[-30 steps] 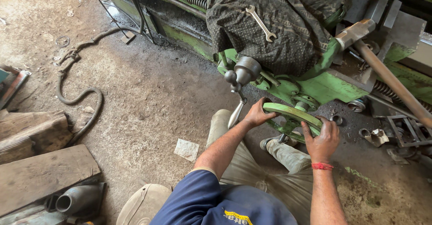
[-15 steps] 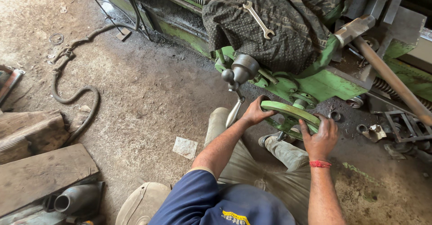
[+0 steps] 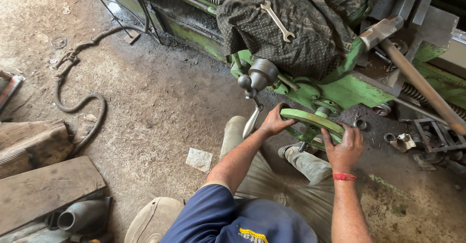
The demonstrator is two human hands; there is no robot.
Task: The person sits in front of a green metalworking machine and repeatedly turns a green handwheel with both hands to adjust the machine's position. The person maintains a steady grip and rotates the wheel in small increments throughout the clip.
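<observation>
A green handwheel sticks out from the front of a green lathe. My left hand grips the wheel's left rim. My right hand, with a red band at the wrist, holds the rim's right side. A shiny metal lever hangs just left of my left hand, below a grey knob. I sit low in front of the machine, knees in khaki trousers under the wheel.
A dark dotted cloth with an open-ended spanner covers the lathe top. A hammer lies at right. A hose curls on the dirty floor at left, near wooden planks and a dark pipe piece.
Both hands have stayed on the handwheel. The view has shifted slightly, and my right hand has slid a little along the rim.
</observation>
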